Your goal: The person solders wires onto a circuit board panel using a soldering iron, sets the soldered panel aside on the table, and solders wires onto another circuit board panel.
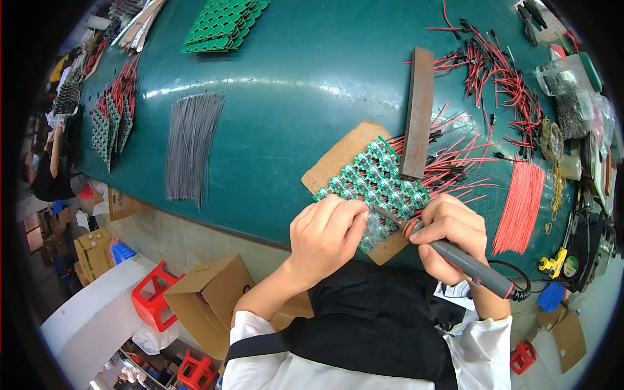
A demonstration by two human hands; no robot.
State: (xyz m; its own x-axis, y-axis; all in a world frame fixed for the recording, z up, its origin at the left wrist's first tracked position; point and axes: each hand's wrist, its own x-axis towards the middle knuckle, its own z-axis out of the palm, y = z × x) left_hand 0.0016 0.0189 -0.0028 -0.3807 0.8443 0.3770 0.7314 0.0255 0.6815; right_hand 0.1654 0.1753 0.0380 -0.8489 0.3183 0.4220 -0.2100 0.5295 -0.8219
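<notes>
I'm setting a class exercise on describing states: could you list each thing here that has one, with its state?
Circuit-board panel: lying on a brown board
Soldering iron: held, tip toward the panel; heat cannot be told
Right hand: closed around the iron
Left hand: fingers bent at the panel; grip unclear
Metal bar: lying across wires
Grey wires: bunched lengthwise
Green boards: stacked, slightly fanned
Cardboard box: open

Glossy green table with a streak of light — red stools, cardboard boxes beyond.
</notes>
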